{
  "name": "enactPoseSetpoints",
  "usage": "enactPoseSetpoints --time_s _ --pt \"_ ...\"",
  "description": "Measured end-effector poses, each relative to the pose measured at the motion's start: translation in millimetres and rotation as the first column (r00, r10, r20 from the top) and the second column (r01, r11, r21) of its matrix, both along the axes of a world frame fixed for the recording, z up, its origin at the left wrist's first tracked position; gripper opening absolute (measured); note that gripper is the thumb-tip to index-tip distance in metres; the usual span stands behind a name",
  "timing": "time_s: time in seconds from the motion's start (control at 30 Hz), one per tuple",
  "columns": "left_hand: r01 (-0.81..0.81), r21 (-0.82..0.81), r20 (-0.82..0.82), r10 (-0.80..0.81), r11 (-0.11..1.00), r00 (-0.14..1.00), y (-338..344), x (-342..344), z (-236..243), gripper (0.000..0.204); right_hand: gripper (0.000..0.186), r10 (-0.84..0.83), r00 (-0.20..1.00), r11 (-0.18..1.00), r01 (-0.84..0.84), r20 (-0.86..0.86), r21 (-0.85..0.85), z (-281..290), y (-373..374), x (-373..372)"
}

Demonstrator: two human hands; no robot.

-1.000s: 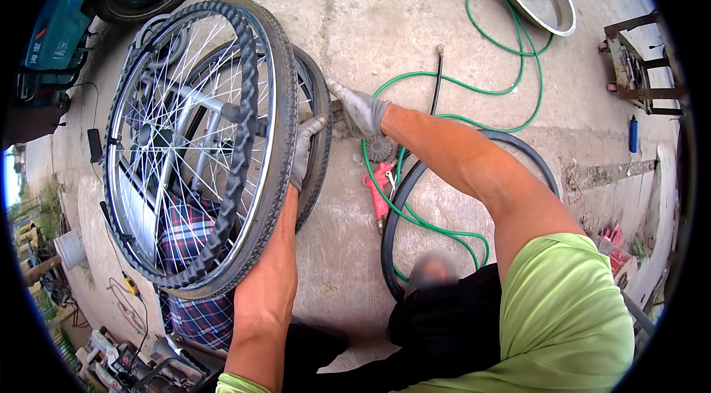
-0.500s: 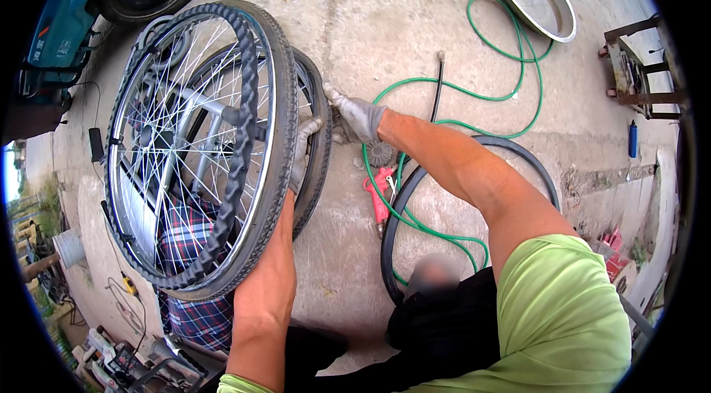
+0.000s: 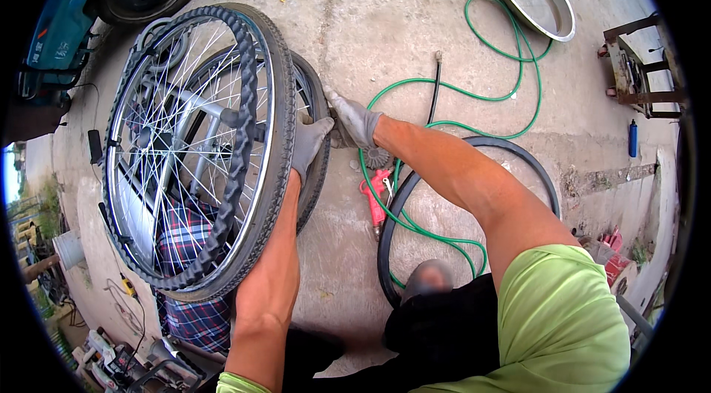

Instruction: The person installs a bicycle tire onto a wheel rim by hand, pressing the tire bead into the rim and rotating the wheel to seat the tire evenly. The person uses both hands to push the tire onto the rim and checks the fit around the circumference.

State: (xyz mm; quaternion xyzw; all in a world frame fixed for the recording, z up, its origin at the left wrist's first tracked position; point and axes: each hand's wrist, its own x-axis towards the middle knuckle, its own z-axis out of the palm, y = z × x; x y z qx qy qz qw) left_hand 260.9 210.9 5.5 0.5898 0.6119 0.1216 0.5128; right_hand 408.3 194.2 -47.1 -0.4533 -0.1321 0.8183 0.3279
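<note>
A wheelchair [image 3: 216,126] with two large spoked wheels lies tipped in front of me on the left. Its nearer wheel carries a wavy black hand rim [image 3: 246,89]. My left hand [image 3: 311,145], in a grey glove, reaches between the two wheels and grips the farther wheel's tyre [image 3: 320,97]. The thumb lies across that tyre; the other fingers are mostly hidden behind the nearer tyre [image 3: 284,97]. My right hand [image 3: 357,119], also gloved, is just right of the farther wheel. Its fingers are stretched out towards the tyre; I cannot tell whether they touch it.
A loose black tyre [image 3: 544,167] lies on the right with a green hose [image 3: 539,89] across it. Beside it are a pink air gun [image 3: 375,197] and my shoe [image 3: 429,274]. Farther off stand a metal basin [image 3: 568,15], a rusty frame [image 3: 622,71] and a blue vehicle [image 3: 55,37].
My left hand has shifted slightly right, its thumb now farther out over the farther tyre. That wheel sits slightly lower. My right hand has barely moved.
</note>
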Motion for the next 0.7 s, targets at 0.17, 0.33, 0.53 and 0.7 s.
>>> enactPoseSetpoints --time_s 0.17,0.33,0.53,0.7 --pt "-0.153 0.019 0.013 0.153 0.988 0.988 -2.5 23.9 19.3 0.047 0.065 -0.022 0.999 0.999 0.021 -0.039 -0.029 -6.8 -0.4 -1.3" --pt "-0.342 -0.289 0.369 0.434 0.894 0.822 -6.9 38.3 40.0 0.023 0.064 -0.057 0.998 0.998 0.057 -0.012 -0.027 -9.0 -2.0 -7.0" --pt "-0.256 -0.353 0.398 0.392 0.900 0.830 2.7 31.7 34.1 0.028 0.067 -0.075 0.996 0.996 0.073 -0.049 -0.053 5.8 -3.1 -5.8" --pt "-0.234 -0.236 0.360 0.309 0.943 0.880 10.2 25.7 -1.1 0.029 0.066 -0.089 0.995 0.996 0.089 -0.042 -0.005 -7.3 -4.3 -0.9"
